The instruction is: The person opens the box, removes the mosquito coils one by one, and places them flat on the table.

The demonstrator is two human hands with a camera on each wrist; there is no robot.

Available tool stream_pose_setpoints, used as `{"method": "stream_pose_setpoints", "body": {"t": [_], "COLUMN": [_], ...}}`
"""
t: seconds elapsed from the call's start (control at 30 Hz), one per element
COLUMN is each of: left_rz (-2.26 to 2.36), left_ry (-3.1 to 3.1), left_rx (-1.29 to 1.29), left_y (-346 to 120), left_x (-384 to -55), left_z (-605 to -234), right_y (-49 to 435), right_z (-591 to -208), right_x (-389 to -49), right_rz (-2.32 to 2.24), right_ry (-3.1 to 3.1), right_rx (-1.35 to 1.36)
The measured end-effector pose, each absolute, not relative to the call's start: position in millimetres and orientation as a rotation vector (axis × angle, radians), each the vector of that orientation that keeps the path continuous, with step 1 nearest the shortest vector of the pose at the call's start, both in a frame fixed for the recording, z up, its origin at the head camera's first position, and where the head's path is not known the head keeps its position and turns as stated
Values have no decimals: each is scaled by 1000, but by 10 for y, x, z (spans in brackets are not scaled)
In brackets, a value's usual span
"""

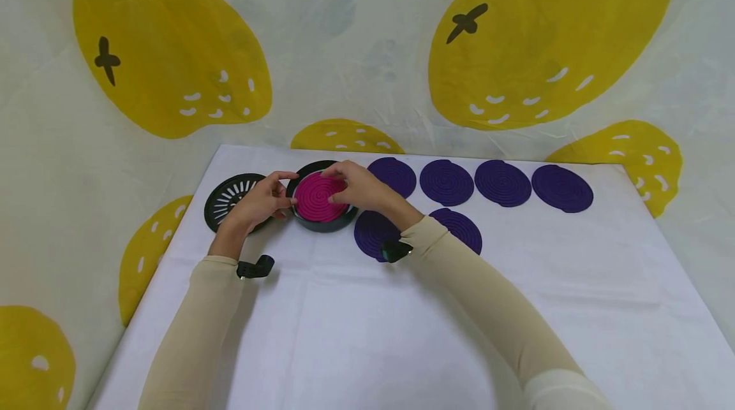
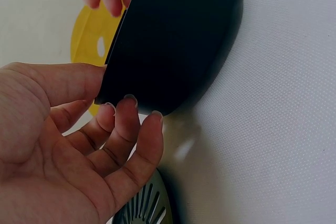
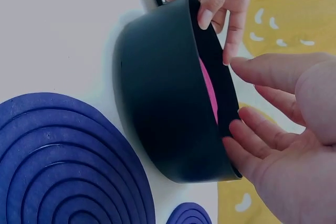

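A pink mosquito coil (image 1: pixel 318 199) lies inside a black round holder (image 1: pixel 327 226) at the back left of the table. My left hand (image 1: pixel 259 203) grips the holder's left rim, its thumb over the edge and fingers against the outer wall. My right hand (image 1: pixel 367 188) is over the opposite side, with fingertips at the rim and above the coil's edge. In the right wrist view its thumb and fingers are spread apart, pinching nothing. The holder wall (image 3: pixel 157 82) hides most of the coil there.
A black slotted lid (image 1: pixel 215 203) lies left of the holder, partly behind my left hand. Several purple mosquito coils (image 1: pixel 446 182) lie to the right, in a back row and a front row. My right forearm covers part of the front purple coils. A patterned cloth (image 1: pixel 356 65) hangs behind the table.
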State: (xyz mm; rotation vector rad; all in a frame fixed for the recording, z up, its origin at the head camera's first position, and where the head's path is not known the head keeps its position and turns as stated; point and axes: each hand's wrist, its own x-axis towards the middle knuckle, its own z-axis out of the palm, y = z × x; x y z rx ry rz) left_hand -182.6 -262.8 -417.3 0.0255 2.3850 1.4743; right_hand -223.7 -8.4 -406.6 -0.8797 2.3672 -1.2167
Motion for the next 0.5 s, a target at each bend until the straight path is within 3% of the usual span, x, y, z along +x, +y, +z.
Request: {"method": "stream_pose_setpoints", "body": {"t": [0.23,0.5], "left_rz": [1475,1482], "left_ry": [2373,2383], "left_rx": [54,40], "left_y": [-2539,-2608], "left_x": [-1722,-1829], "left_z": [-3969,-4188], "right_y": [-135,-174], "right_z": [-4140,-4135], "right_x": [-2267,-2272], "right_rz": [-1172,-1103], "right_ry": [2409,2436], "right_rx": [-840,-790]}}
